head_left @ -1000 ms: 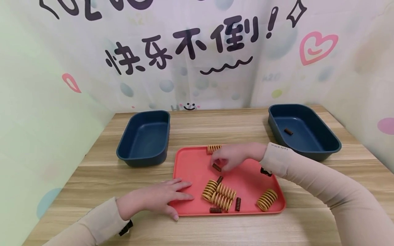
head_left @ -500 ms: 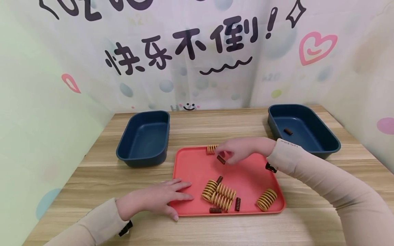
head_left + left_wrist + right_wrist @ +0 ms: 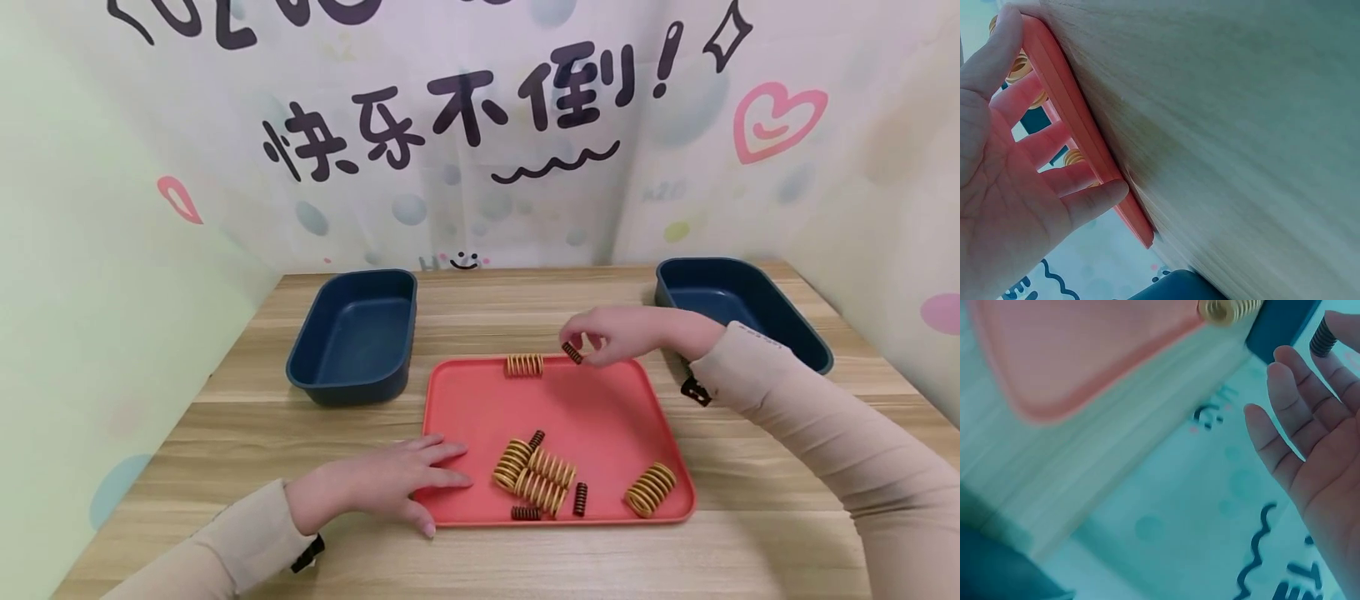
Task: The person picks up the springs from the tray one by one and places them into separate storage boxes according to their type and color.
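My right hand (image 3: 626, 333) pinches a small dark brown coil spring (image 3: 572, 353) between thumb and index finger, above the back edge of the red tray (image 3: 465, 400). In the right wrist view that spring (image 3: 1322, 339) shows at the fingertips, the other fingers loosely extended. My left hand (image 3: 382, 483) rests with spread, straight fingers over the tray's left front corner. Larger gold springs lie on the tray: one at the back (image 3: 524, 365), one at the right (image 3: 650, 489), and a cluster (image 3: 542, 490) at front centre. Small dark springs lie beside the cluster, one of them upright in view (image 3: 581, 499).
A dark blue bin (image 3: 352, 333) stands behind the tray at the left. Another blue bin (image 3: 720, 292) stands at the back right, partly hidden by the right forearm. A printed curtain (image 3: 480, 200) hangs behind the wooden table (image 3: 360, 567).
My right hand has lifted the small dark spring off the tray and carried it back and to the right. The left hand has stayed in place.
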`<state>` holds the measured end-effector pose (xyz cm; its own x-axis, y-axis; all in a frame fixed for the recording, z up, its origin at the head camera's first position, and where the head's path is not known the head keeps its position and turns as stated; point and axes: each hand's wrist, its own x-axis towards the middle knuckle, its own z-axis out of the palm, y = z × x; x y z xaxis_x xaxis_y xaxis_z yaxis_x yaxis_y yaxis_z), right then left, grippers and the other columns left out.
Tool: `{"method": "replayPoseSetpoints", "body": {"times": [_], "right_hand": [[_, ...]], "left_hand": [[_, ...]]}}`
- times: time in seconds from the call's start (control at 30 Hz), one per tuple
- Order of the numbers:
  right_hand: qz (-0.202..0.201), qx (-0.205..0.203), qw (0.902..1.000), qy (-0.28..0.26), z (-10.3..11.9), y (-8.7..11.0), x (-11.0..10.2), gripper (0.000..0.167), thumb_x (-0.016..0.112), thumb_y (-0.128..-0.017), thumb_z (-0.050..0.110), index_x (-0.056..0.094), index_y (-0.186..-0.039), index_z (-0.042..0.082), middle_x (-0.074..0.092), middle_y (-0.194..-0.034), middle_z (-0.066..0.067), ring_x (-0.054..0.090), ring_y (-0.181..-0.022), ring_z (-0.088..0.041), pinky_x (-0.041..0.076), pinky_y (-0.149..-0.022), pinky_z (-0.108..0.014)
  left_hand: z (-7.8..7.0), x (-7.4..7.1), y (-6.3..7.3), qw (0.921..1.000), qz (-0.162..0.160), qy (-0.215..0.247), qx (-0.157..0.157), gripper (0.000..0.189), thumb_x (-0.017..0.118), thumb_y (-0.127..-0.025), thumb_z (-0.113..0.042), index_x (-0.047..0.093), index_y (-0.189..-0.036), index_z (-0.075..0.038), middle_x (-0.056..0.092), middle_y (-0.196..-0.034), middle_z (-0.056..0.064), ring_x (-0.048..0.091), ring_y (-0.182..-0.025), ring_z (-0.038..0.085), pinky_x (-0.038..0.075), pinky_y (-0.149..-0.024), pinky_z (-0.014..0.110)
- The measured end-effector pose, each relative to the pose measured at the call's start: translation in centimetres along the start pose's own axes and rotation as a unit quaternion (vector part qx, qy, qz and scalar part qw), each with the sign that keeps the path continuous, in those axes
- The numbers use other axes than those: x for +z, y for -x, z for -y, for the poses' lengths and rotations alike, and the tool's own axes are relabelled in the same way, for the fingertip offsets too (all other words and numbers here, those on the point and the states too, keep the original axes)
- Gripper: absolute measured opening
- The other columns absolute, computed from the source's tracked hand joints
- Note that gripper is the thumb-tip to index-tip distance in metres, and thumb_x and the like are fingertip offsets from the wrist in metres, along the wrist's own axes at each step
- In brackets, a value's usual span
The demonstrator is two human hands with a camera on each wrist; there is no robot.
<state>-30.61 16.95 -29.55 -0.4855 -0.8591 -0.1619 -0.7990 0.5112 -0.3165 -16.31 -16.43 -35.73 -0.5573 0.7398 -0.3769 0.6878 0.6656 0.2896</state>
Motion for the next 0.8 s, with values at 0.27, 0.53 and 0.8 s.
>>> {"method": "replayPoseSetpoints", "body": {"times": [0.27, 0.53, 0.8], "right_hand": [[-0.021, 0.039, 0.9990, 0.001, -1.7, 2.0, -2.2, 0.028, 0.058, -0.088, 0.015, 0.055, -0.115, 0.009, 0.057, -0.093, 0.006, 0.051, -0.079, -0.010, 0.047, -0.071, -0.030], [-0.042, 0.090, 0.9949, -0.017, -3.2, 3.8, -4.5, 0.030, 0.058, -0.088, 0.015, 0.055, -0.117, 0.009, 0.057, -0.098, 0.000, 0.052, -0.081, -0.014, 0.047, -0.071, -0.029], [-0.092, 0.136, 0.9850, -0.051, -5.4, 5.9, -5.8, 0.035, 0.061, -0.086, 0.011, 0.053, -0.120, 0.004, 0.058, -0.100, -0.006, 0.054, -0.085, -0.017, 0.048, -0.074, -0.029]], "left_hand": [[0.0, 0.0, 0.0, 1.0000, 0.003, 0.004, -0.003, 0.064, 0.064, -0.077, -0.047, 0.044, -0.136, -0.031, 0.027, -0.149, 0.000, 0.020, -0.137, 0.032, 0.026, -0.107, 0.048], [-0.1, -0.1, 0.1, 1.0000, 0.004, 0.006, -0.005, 0.065, 0.063, -0.077, -0.048, 0.043, -0.136, -0.031, 0.026, -0.149, -0.001, 0.021, -0.137, 0.031, 0.026, -0.107, 0.048], [-0.1, -0.1, 0.1, 0.9999, 0.004, 0.010, -0.006, 0.065, 0.063, -0.077, -0.049, 0.043, -0.136, -0.032, 0.026, -0.149, -0.002, 0.021, -0.137, 0.031, 0.026, -0.107, 0.048]]}}
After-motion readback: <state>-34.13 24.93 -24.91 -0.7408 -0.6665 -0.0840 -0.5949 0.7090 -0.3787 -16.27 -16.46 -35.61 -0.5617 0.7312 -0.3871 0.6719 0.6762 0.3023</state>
